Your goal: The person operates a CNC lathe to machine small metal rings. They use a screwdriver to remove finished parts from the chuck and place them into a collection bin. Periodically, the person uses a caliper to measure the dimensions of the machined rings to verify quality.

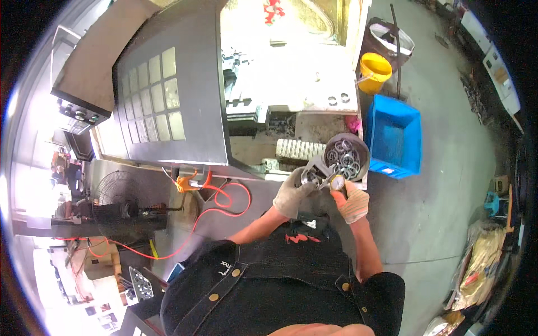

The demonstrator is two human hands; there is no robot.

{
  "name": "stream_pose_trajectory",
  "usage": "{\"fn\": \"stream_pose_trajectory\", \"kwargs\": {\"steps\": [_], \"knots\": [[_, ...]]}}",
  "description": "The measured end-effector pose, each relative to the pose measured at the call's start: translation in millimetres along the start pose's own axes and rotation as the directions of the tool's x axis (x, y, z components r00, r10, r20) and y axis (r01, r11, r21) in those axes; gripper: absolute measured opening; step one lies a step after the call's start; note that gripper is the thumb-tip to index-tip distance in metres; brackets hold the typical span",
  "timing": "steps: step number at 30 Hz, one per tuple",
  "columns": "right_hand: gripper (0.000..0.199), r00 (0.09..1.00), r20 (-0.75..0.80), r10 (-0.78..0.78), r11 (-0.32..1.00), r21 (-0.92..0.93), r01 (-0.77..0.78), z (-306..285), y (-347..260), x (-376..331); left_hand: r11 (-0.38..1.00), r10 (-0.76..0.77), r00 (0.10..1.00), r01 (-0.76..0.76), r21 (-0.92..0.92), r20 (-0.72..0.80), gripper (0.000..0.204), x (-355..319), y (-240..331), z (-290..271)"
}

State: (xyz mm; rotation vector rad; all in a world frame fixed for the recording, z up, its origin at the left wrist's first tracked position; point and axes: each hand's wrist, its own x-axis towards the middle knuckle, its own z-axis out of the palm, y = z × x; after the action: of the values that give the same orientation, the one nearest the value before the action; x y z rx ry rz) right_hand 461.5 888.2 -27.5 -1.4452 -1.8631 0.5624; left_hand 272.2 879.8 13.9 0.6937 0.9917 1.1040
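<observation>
My right hand (352, 203), in a pale glove with striped cuff, is closed on a dial gauge (337, 182) with a round white face. My left hand (292, 196), also gloved, is closed around a metal ring (309, 177) beside the gauge, its fingers partly hiding it. A grey angular metal piece (318, 167) stands just beyond the left fingers; whether it joins the gauge I cannot tell. Right behind both hands sits a round tub (363, 147) with several shiny metal rings (346, 159) in it.
A ribbed pale hose or cover (300, 149) lies left of the tub in the machine. Two rings (338, 99) stand on its bright ledge. To the right are a blue crate (417, 137) and yellow bucket (381, 66). An orange air hose (224, 211) and fan (117, 196) are at left.
</observation>
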Motion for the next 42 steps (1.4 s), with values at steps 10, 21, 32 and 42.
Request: {"fn": "stream_pose_trajectory", "kwargs": {"steps": [10,21,32,42], "knots": [[0.042,0.996,-0.005,0.092,0.995,-0.048,-0.093,40,-21,35,0.99,-0.061,0.997,0.054,0.13,0.055,0.046,38,33,-44],[0.041,0.953,-0.109,0.282,0.958,-0.026,-0.287,64,-61,29,0.986,-0.166,0.935,0.157,0.056,0.314,0.05,66,48,-76],[0.031,0.969,-0.16,0.188,0.982,0.048,-0.183,67,-50,59,0.986,-0.081,0.893,0.137,-0.096,0.443,0.053,89,61,-82],[0.035,0.988,-0.114,0.105,0.994,0.026,-0.102,43,-47,77,0.99,-0.032,0.917,0.083,-0.111,0.398,0.065,78,84,-64]]}}
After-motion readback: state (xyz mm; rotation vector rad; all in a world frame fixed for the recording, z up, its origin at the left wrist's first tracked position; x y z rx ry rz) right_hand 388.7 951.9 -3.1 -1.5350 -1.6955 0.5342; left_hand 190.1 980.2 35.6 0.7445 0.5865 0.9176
